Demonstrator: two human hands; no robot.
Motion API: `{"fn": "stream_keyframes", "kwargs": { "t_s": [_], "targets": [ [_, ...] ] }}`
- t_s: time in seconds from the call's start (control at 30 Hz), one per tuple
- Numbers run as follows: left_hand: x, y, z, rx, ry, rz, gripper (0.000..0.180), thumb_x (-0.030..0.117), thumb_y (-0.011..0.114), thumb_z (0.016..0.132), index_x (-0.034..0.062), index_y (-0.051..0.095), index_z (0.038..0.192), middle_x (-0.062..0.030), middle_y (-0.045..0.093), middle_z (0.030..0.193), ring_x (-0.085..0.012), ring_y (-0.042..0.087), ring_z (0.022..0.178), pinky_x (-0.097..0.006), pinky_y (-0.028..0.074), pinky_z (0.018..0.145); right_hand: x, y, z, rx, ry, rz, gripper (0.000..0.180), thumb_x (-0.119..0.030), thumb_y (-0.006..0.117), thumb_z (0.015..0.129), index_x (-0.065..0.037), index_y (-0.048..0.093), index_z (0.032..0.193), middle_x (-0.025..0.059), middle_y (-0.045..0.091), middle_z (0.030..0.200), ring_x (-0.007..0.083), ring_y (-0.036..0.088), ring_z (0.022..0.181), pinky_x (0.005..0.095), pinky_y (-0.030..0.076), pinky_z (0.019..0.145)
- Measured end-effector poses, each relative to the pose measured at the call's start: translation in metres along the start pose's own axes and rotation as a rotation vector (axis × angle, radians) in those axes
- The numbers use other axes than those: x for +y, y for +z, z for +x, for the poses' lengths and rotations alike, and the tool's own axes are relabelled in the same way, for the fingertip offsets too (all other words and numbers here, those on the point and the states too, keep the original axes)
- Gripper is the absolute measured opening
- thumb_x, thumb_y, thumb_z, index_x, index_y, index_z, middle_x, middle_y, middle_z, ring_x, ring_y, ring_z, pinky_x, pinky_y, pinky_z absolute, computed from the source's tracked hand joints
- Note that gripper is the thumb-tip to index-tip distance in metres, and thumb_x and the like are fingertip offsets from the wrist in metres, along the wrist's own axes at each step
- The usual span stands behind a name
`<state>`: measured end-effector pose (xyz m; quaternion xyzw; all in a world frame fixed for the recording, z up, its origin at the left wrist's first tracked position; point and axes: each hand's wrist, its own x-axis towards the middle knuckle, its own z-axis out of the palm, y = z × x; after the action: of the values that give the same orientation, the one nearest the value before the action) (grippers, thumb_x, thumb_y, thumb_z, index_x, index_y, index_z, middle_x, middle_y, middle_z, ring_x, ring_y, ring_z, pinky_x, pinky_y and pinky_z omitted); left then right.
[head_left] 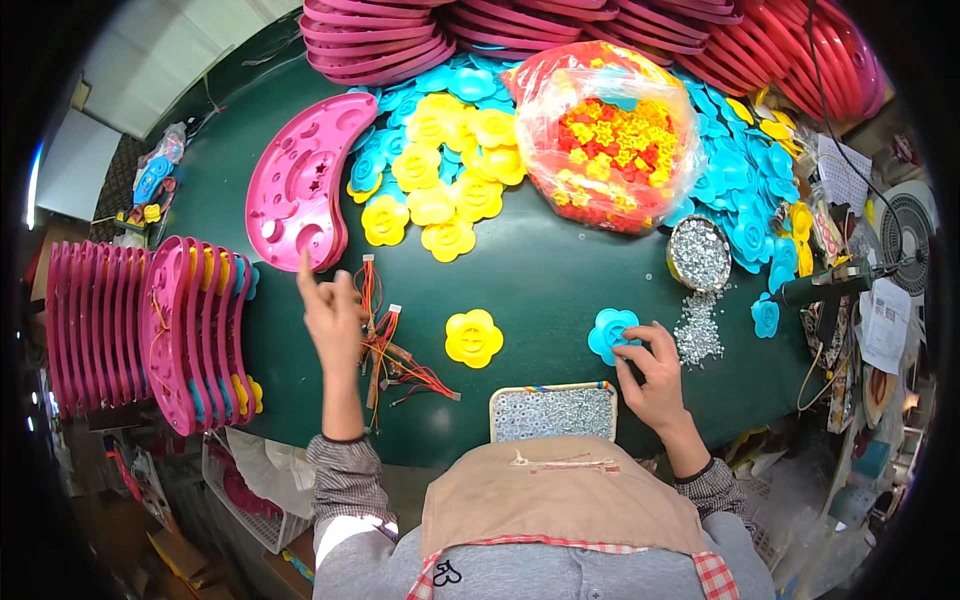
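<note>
My left hand point(333, 312) hovers beside the near end of a pink crescent-shaped plastic housing point(284, 190), its index finger stretched out and nothing visible in its grip. Close to that wrist lies a bunch of red and yellow wires with small connectors point(385, 345). Thumb and fingers of my right hand point(655, 378) close at the lower right edge of a blue flower-shaped plastic piece point(607, 332); whether a small part is also pinched there is hidden. Between the hands a yellow flower-shaped piece point(474, 339) rests alone on the green table.
A tray of small metal parts point(550, 414) sits at the near edge. Right of it, a tipped container point(700, 252) spills metal bits point(699, 330). Behind are yellow flowers point(430, 170), blue flowers point(735, 180) and a bag of red and yellow pieces point(610, 140). Pink housings point(100, 325) stand left.
</note>
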<state>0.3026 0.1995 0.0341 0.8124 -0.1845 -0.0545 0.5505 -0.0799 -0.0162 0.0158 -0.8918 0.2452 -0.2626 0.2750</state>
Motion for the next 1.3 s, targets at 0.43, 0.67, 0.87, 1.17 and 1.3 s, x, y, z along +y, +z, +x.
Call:
{"fn": "stream_keyframes", "kwargs": {
  "t_s": [0.43,0.67,0.87,1.17,1.3],
  "targets": [
    [0.012,-0.029,-0.036,0.330,0.177,-0.609,0.028,0.009,0.063,0.107,0.0114,0.051,0.082,0.0055,0.048,0.085,-0.0053,0.048,0.077,-0.025,0.046,0.069,0.002,-0.028,0.039,0.027,0.487,1.070,0.077,-0.040,0.066,0.105,-0.001,0.032,0.162,0.0238,0.047,0.156,0.0380,0.064,0.131,0.0445,0.057,0.101],
    [0.013,0.010,-0.053,-0.084,0.400,-0.368,0.046,-0.010,0.069,0.092,0.0069,0.035,0.068,0.0005,0.037,0.085,-0.0104,0.035,0.078,-0.025,0.029,0.070,0.011,-0.053,0.041,-0.011,0.684,1.308,0.071,-0.041,0.063,0.105,-0.002,0.040,0.159,0.0161,0.063,0.141,0.0239,0.067,0.125,0.0422,0.062,0.097],
    [-0.003,0.008,-0.055,-0.180,0.543,-0.042,0.049,-0.009,0.081,0.082,0.0067,0.036,0.069,-0.0022,0.037,0.088,-0.0129,0.035,0.074,-0.027,0.028,0.064,0.010,-0.024,0.024,-0.080,0.429,0.652,0.069,-0.012,0.080,0.092,0.002,0.046,0.150,0.0161,0.071,0.131,0.0257,0.072,0.119,0.0406,0.060,0.095],
    [-0.012,0.022,-0.067,-0.198,0.421,0.063,0.046,-0.006,0.081,0.085,0.0057,0.038,0.071,-0.0032,0.037,0.087,-0.0146,0.036,0.075,-0.029,0.028,0.064,0.024,-0.001,0.017,0.008,0.445,0.371,0.074,-0.009,0.075,0.093,-0.003,0.037,0.156,0.0232,0.070,0.130,0.0348,0.072,0.118,0.0428,0.056,0.101],
    [-0.014,0.029,-0.062,-0.231,0.346,0.043,0.026,-0.005,0.079,0.088,0.0025,0.054,0.085,-0.0031,0.044,0.095,-0.0122,0.045,0.081,-0.026,0.036,0.068,0.027,0.000,0.018,-0.055,0.500,0.349,0.078,-0.010,0.074,0.094,-0.003,0.031,0.159,0.0240,0.068,0.132,0.0353,0.071,0.122,0.0427,0.054,0.102]
  ]
}}
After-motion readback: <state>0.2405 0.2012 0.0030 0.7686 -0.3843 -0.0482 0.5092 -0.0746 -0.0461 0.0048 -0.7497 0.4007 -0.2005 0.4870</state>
